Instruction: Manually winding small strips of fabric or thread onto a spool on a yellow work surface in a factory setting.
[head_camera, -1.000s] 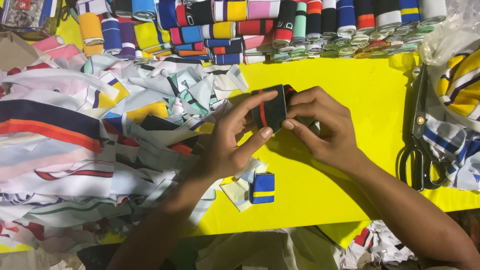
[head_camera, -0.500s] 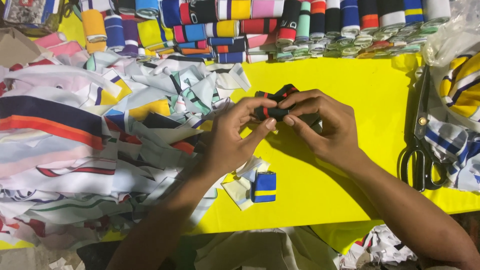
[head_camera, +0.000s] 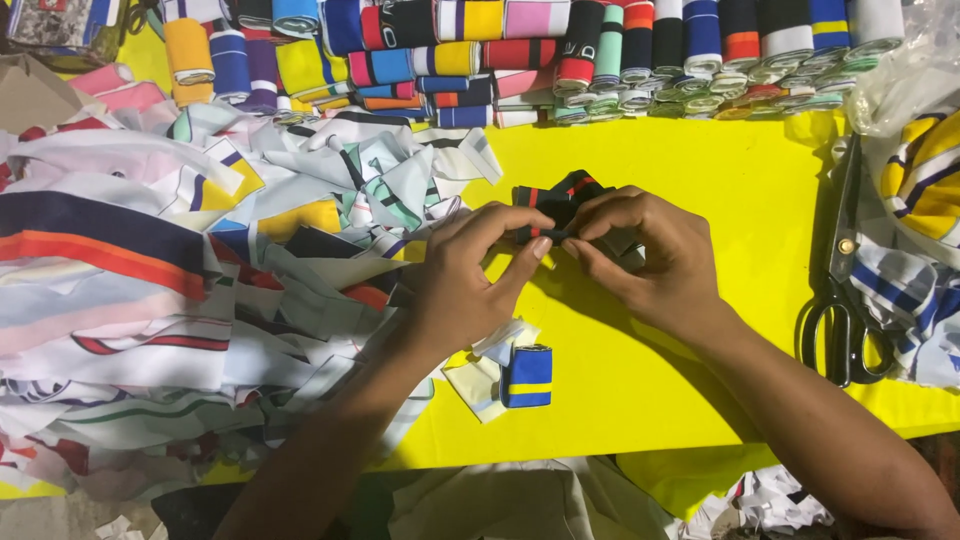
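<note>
Basically both hands meet over the yellow table (head_camera: 720, 230), working one small black knit strip with red stripes (head_camera: 552, 203). Left hand (head_camera: 468, 285) comes in from the lower left, fingers curled, thumb and forefinger pinching the strip's near edge. Right hand (head_camera: 655, 262) comes from the lower right, fingers bent narrow, fingertips clamped on the same strip from the other side. The strip sits bunched between the two sets of fingertips, at table centre, just above the surface; can't tell if it touches the table.

Left of the hands: big loose pile of striped fabric strips (head_camera: 170, 290), white, navy, orange, yellow, the left forearm lying against it. Near the left wrist, a small blue roll with a yellow band (head_camera: 527, 377) stands on a pale scrap. Along the far edge, rows of rolled strips (head_camera: 560, 50) in many colours. Right side: black-handled scissors (head_camera: 845, 290) flat on the table, beside a clear bag of striped fabric (head_camera: 920, 170).
</note>
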